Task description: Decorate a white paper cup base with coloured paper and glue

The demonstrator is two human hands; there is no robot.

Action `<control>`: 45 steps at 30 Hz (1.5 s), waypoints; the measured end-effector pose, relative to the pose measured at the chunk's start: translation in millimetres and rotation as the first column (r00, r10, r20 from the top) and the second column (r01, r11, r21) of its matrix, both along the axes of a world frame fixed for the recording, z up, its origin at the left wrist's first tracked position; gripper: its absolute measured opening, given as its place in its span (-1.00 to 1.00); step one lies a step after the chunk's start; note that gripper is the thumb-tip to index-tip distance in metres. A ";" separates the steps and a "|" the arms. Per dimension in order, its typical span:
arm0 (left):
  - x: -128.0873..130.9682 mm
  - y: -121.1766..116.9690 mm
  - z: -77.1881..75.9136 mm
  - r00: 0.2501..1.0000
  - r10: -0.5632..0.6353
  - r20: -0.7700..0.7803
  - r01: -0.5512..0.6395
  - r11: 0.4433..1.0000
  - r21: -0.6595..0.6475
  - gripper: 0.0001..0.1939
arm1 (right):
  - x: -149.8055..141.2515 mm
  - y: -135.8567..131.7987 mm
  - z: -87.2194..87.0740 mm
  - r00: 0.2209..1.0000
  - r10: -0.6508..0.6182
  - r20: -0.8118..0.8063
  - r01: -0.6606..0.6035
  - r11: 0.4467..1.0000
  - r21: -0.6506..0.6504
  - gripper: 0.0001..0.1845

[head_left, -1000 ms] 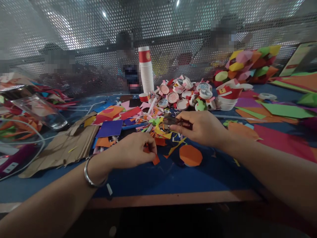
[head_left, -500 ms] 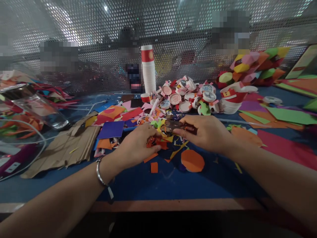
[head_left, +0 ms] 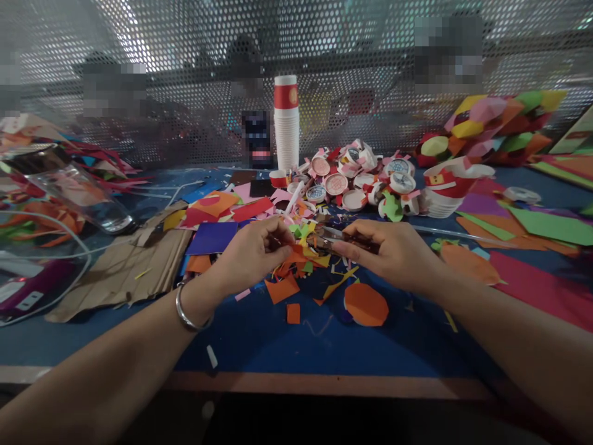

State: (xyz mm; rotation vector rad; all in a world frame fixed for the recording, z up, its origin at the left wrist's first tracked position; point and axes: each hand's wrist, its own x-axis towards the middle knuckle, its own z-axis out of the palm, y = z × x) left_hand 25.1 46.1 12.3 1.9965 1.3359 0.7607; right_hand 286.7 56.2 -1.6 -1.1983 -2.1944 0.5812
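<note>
My right hand (head_left: 396,253) is closed around a pair of scissors (head_left: 332,235), whose metal blades point left over the heap of scraps. Thumb and fingers of my left hand (head_left: 254,250) pinch a small piece of orange paper (head_left: 299,253) close to the blade tips. Coloured paper scraps (head_left: 308,232) lie behind and under both hands. On the blue table in front of them are an orange paper scrap (head_left: 282,288), a small orange square (head_left: 293,313) and an orange rounded paper piece (head_left: 366,304).
A tall stack of paper cups (head_left: 286,133) stands at the back, beside a pile of cut cup pieces (head_left: 336,184). Cardboard (head_left: 125,272) and a clear bottle (head_left: 88,198) lie left. Coloured sheets (head_left: 542,287) are at right. Behind is a perforated metal screen (head_left: 185,99).
My left hand has lifted slightly, the orange paper now showing at its fingertips. The scissors stay in my right hand, their blades more visible. The view has shifted a little.
</note>
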 end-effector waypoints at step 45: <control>-4.2 -2.5 7.0 0.994 -0.005 0.108 0.021 0.988 -0.153 -0.83 | 0.4 -10.1 6.1 0.981 0.026 -0.195 -0.056 0.987 -0.150 -0.56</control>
